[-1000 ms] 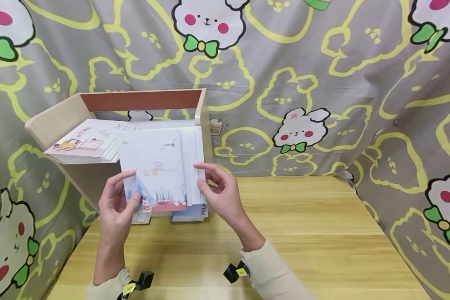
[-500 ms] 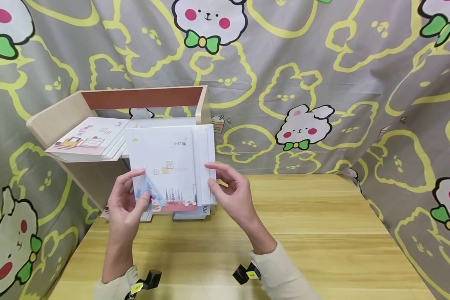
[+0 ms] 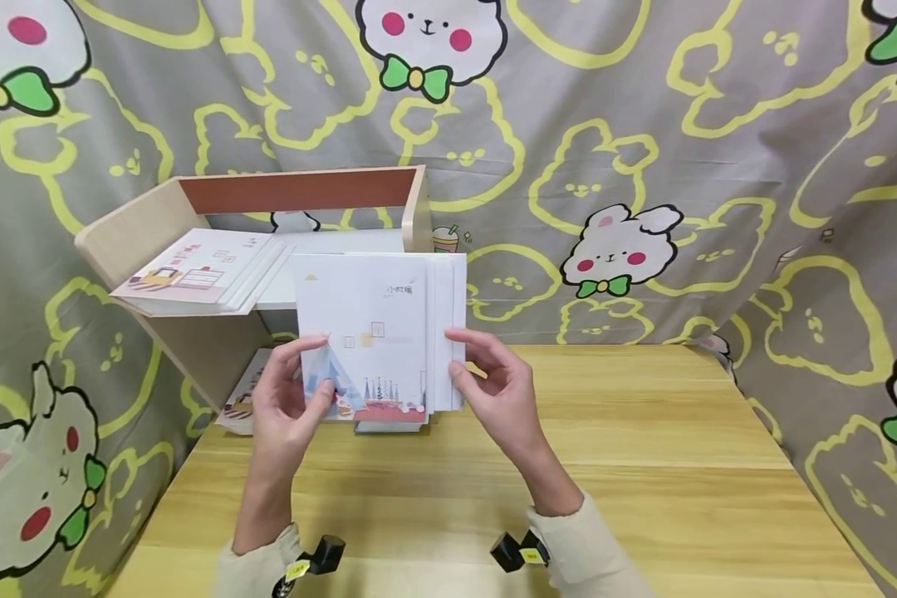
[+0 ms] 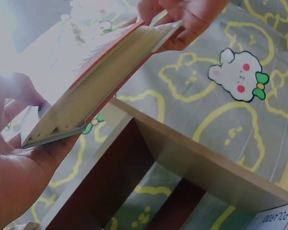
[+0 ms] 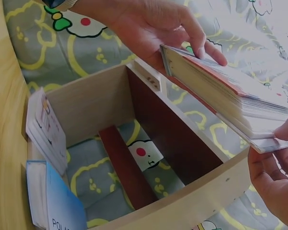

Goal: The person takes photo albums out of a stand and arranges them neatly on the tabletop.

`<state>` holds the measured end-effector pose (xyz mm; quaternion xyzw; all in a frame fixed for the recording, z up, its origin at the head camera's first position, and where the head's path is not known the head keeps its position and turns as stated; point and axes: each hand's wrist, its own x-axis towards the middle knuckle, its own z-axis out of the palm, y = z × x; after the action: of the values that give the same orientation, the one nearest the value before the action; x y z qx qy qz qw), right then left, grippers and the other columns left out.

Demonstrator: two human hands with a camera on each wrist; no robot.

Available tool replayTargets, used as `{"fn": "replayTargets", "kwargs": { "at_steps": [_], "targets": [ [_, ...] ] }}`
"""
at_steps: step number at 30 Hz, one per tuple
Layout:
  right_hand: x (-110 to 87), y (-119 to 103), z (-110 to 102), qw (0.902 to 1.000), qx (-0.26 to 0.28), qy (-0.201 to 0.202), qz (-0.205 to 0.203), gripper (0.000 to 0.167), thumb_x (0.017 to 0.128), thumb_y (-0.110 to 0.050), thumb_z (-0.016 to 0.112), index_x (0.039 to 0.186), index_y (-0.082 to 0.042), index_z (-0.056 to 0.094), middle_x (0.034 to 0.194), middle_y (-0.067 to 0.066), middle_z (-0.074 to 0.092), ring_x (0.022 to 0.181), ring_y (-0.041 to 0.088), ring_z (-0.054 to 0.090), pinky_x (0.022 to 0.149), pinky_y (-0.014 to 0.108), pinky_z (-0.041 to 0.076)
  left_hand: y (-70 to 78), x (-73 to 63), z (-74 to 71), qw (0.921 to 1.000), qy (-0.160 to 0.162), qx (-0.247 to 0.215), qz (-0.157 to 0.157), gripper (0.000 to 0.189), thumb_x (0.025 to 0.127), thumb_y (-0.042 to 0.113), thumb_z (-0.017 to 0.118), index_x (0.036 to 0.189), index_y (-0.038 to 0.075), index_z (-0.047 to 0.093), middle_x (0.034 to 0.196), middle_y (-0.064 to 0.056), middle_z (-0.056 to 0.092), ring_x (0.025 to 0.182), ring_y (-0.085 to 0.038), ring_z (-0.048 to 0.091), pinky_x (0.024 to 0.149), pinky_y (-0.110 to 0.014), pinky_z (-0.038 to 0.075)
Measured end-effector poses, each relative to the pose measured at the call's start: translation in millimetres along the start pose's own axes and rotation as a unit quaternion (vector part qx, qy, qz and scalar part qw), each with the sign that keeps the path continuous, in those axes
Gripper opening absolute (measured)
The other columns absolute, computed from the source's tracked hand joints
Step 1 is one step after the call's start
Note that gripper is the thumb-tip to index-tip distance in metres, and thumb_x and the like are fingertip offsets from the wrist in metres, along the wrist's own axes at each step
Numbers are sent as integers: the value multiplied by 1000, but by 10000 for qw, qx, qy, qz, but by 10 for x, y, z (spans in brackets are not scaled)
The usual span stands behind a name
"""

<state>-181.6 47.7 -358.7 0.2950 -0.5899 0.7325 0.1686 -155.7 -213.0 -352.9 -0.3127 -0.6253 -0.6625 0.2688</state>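
Note:
A thick white book (image 3: 359, 303) with a printed cover, a pale blue triangle and a pink strip along its bottom, is held up in front of the shelf unit. My left hand (image 3: 287, 407) pinches its left edge, thumb on the front cover and the other fingers behind. At the opposite edge, my right hand (image 3: 501, 386) grips it between thumb and fingers. Layered white strips stick out past the cover on that right side. From the right wrist, the book (image 5: 206, 81) shows its page block and a red line along the edge.
A wooden shelf unit (image 3: 417, 208) stands at the back left of the wooden table (image 3: 643, 448). Several white books (image 3: 194, 266) lie on its upper board. Lower down are another printed book (image 3: 242, 399) and a blue POLAROID book (image 5: 60, 196). A patterned curtain (image 3: 605, 166) hangs behind.
Both hands have carried the book to the right, uncovering more of the upper board and the lower left book. The grip of each hand looks the same.

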Motion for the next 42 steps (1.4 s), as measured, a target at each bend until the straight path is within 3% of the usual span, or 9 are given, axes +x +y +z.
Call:
{"fn": "replayTargets", "kwargs": {
  "at_steps": [4, 16, 24, 34, 38, 42],
  "targets": [
    [-33, -7, -69, 9999, -115, 10, 11, 38, 93, 10, 67, 129, -1, 66, 118, 18, 70, 97, 27, 67, 81, 36, 62, -27, -4, 52, 10000, -39, -6, -18, 50, 89, -24, 48, 138, -12, 47, 129, -23, 57, 101, -24, 65, 75, -28, 61],
    [-124, -21, -183, 9997, -160, 206, 7, 37, 93, 12, 65, 129, 1, 66, 120, 20, 68, 99, 27, 68, 81, 36, 62, -69, -42, 188, 9996, -115, -267, 56, 51, 87, -27, 47, 136, -13, 48, 130, -20, 60, 102, -24, 65, 72, -27, 61],
    [-180, -29, -246, 9990, -239, 378, 47, 36, 94, 11, 64, 129, 2, 66, 118, 21, 69, 98, 26, 68, 80, 35, 62, -119, -75, 270, 9999, -81, -111, -49, 51, 87, -26, 50, 136, -12, 49, 124, -18, 63, 95, -21, 64, 69, -26, 60],
    [-214, -67, -379, 9981, -197, 588, -63, 37, 93, 13, 64, 129, 5, 65, 112, 21, 70, 95, 24, 68, 78, 33, 62, -186, -43, 393, 9976, -337, -582, 162, 52, 86, -27, 50, 136, -16, 46, 130, -23, 57, 101, -23, 62, 77, -28, 60],
    [-230, -79, -446, 9974, -299, 648, -98, 37, 93, 12, 65, 130, 5, 66, 112, 20, 71, 93, 24, 68, 78, 32, 62, -204, -46, 461, 9971, -310, -665, 203, 52, 85, -28, 51, 136, -16, 47, 134, -23, 55, 103, -23, 62, 80, -27, 59],
    [-248, -79, -501, 9968, -415, 677, -55, 37, 94, 10, 66, 131, 3, 66, 114, 19, 70, 94, 24, 68, 78, 31, 62, -228, -55, 513, 9984, -192, -527, 34, 51, 87, -25, 53, 136, -15, 48, 135, -23, 56, 102, -22, 63, 78, -27, 59]
  ]
}}
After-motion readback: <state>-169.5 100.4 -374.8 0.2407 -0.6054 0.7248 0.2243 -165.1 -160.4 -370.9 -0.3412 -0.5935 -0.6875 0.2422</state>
